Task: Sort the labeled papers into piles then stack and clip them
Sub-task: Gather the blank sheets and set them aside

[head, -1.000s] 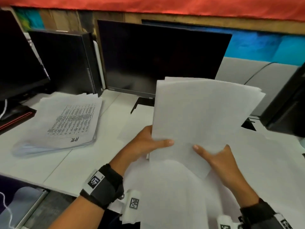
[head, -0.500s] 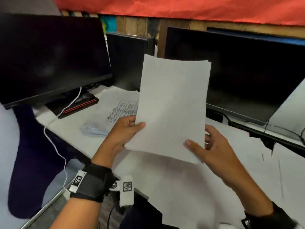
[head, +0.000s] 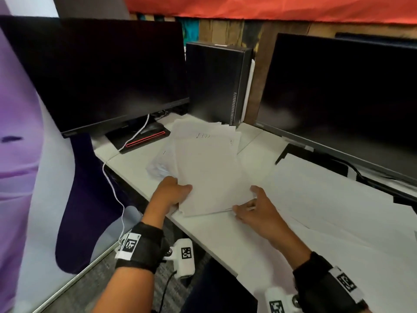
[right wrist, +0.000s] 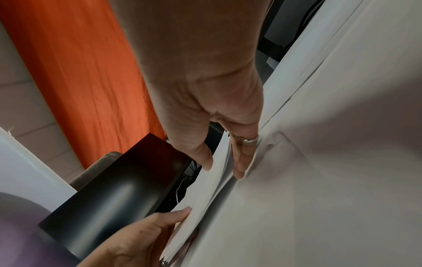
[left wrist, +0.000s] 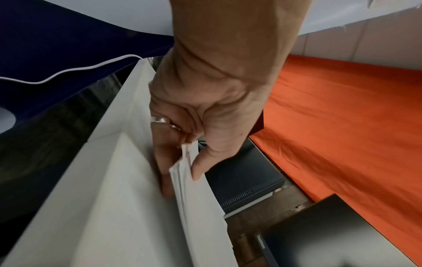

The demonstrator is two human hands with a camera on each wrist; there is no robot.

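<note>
I hold a stack of blank-faced white papers (head: pixel 212 177) low and nearly flat over a loose pile of printed sheets (head: pixel 203 132) on the white desk (head: pixel 135 159). My left hand (head: pixel 178 193) pinches the stack's near left corner, thumb on top and fingers under it, as the left wrist view shows (left wrist: pixel 182 180). My right hand (head: pixel 246 199) pinches the near right corner between thumb and nearly straight fingers (right wrist: pixel 222 168). The stack's edge (right wrist: pixel 205 189) hangs just above the desk. Labels on the held sheets are hidden.
A dark monitor (head: pixel 108 75) stands at the left, a black computer tower (head: pixel 216 80) behind the pile, and another monitor (head: pixel 338 98) at the right. More white sheets (head: pixel 338 211) cover the desk's right side. A white cable (head: pixel 117 188) hangs off the left edge.
The stack stood upright in front of me; both hands have carried it left and lowered it nearly flat over the printed pile. My view has swung left with it.
</note>
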